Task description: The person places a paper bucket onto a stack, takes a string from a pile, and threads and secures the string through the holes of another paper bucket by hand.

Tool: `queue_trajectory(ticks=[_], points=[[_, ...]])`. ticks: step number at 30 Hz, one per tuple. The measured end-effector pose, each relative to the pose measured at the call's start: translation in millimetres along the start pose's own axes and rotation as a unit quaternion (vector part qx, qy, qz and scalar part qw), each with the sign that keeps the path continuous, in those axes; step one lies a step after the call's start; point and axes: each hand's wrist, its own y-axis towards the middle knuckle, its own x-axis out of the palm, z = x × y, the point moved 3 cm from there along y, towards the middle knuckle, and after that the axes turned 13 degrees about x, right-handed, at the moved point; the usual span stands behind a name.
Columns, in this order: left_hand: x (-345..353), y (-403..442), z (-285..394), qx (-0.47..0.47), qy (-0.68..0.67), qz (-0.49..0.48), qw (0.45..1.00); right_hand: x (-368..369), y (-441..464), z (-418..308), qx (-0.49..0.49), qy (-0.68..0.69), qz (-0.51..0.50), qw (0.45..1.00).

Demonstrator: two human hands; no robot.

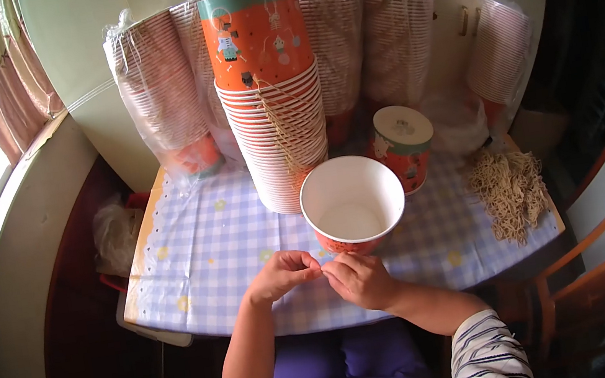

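An orange paper bucket with a white inside (353, 201) stands upright near the table's front edge, its mouth facing up. Just in front of it, my left hand (286, 274) and my right hand (359, 279) meet with fingertips pinched together. Whatever lies between the fingertips is too small to make out. Behind the bucket and to its left rises a tall stack of nested orange buckets (277, 142), upside down, with tan strings hanging down its side. A pile of tan strings (511, 190) lies at the table's right.
Plastic-wrapped stacks of buckets (160, 85) line the back of the table. An upside-down orange bucket (403, 145) with a green band stands behind the white-lined one. The checked tablecloth (197, 262) covers the table. A wooden chair (590, 280) is at the right.
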Motion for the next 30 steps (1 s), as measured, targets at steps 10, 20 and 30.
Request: queue_trajectory(ticks=[10,20,30], points=[[1.6,-0.8,1.3,-0.003,0.008,0.002,1.0,-1.3,2.2,1.4,-0.008,0.012,0.0,1.0],[0.9,0.6,-3.9,-0.025,0.02,-0.003,0.999,3.1,-6.6,2.8,-0.01,-0.02,-0.033,0.999],[4.9,2.2,-9.0,0.004,0.059,-0.005,0.998,6.4,-12.7,9.9,0.093,0.092,-0.039,0.991]])
